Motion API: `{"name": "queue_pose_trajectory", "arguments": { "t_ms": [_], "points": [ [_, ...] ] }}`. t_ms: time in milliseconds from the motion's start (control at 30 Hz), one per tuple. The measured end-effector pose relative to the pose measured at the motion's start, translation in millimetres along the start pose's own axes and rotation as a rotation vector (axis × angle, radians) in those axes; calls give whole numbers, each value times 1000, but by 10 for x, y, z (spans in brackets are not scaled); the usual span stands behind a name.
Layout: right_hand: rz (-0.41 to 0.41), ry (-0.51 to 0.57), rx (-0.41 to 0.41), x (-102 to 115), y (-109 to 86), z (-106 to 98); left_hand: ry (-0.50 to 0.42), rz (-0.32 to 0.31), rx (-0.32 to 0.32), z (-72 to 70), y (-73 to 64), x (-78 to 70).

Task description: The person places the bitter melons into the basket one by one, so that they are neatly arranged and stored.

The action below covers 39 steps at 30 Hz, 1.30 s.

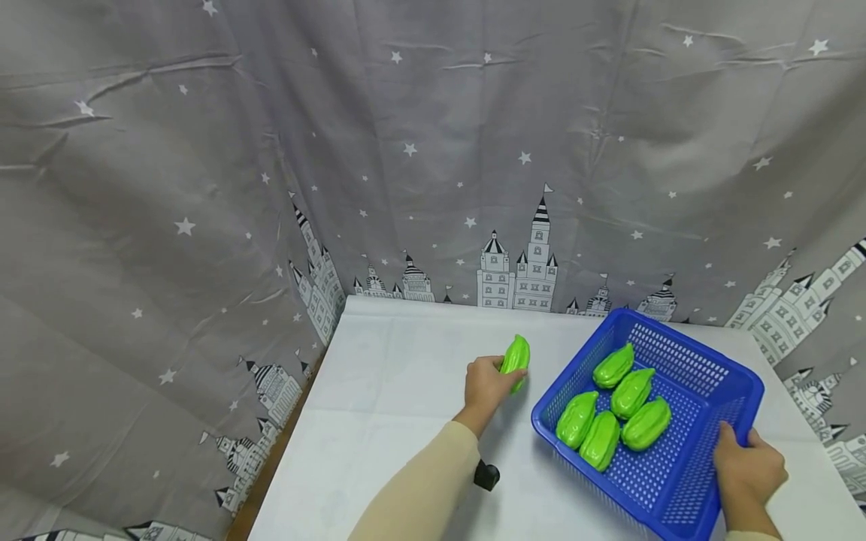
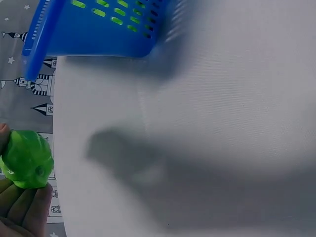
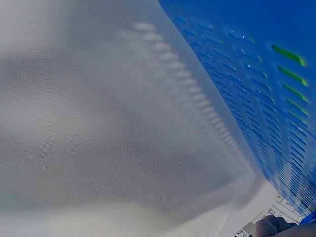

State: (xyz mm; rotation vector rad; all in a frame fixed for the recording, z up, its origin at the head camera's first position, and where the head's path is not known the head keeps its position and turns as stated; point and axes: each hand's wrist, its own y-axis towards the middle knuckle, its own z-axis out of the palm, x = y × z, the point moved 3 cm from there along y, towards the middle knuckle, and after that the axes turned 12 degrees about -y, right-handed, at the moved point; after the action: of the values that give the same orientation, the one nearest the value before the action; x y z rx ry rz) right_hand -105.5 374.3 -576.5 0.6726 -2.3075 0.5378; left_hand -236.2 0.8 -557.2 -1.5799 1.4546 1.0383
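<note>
My left hand pinches a glossy green star fruit between thumb and fingers, above the white table left of the basket. In the left wrist view the end of this star fruit faces the camera, with the fingers underneath it. A blue plastic basket with perforated walls is at the right, and several similar green star fruits lie in its left part. My right hand grips the basket's right rim, with the thumb on the inside. In the right wrist view the basket's wall hides most of its contents.
The white-covered table reaches back to a grey curtain printed with castles and stars. A small black object shows beside the left forearm. Shadows of the basket and left arm fall on the cloth.
</note>
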Motion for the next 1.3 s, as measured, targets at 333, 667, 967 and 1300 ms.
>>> {"name": "queue_pose_trajectory", "arguments": {
  "t_ms": [333,667,967,1300],
  "points": [
    [-3,12,-10,6,-3,-14,-168,-56,-4,11,27,20],
    [-13,5,-6,-9,-2,-7,-181,-76,28,85,82,-106],
    [-20,6,-16,18,-14,-7,-174,-73,59,225,8,-314],
    [-14,9,-17,4,-2,7,-117,-68,145,469,-198,-518]
  ]
}}
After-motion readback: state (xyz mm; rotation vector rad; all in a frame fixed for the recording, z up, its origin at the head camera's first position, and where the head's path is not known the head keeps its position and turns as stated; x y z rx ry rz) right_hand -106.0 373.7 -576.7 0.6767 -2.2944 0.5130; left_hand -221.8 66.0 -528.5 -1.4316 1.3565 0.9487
